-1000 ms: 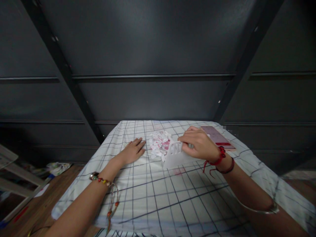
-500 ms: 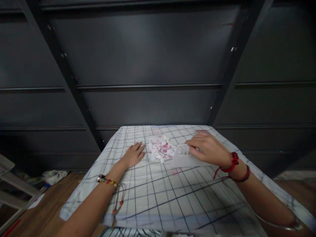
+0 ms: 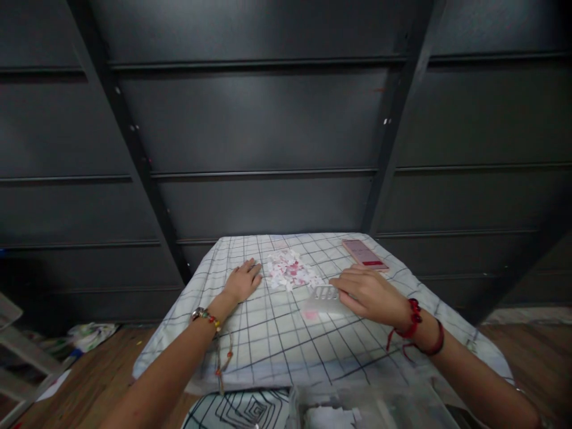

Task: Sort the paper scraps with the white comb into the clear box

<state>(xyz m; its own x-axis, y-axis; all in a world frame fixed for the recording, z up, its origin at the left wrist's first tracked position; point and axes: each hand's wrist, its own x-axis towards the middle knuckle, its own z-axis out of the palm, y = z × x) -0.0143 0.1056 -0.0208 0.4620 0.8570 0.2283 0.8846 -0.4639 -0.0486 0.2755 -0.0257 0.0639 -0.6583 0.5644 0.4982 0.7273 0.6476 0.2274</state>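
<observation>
My left hand (image 3: 243,281) lies flat on the checked tablecloth (image 3: 268,345), fingers spread, holding nothing. Just to its right is a loose pile of torn white and pink paper scraps (image 3: 292,269). My right hand (image 3: 369,292) is closed on a flat white plastic piece with slots (image 3: 326,298), gripped at its right end. That piece leans low over the cloth at the near right side of the scraps. Its exact kind is unclear, and my fingers hide part of it.
A pink-edged phone (image 3: 364,255) lies at the table's back right. A clear plastic box (image 3: 375,405) with white paper inside is at the near edge, beside a patterned cushion (image 3: 250,411). Dark metal panels (image 3: 268,125) rise behind the table. A pale frame (image 3: 27,369) stands at left.
My right hand has drawn the white slotted piece back toward me, away from the scraps, uncovering the phone. The left hand stays in place. The view has shifted, showing more of the clear box.
</observation>
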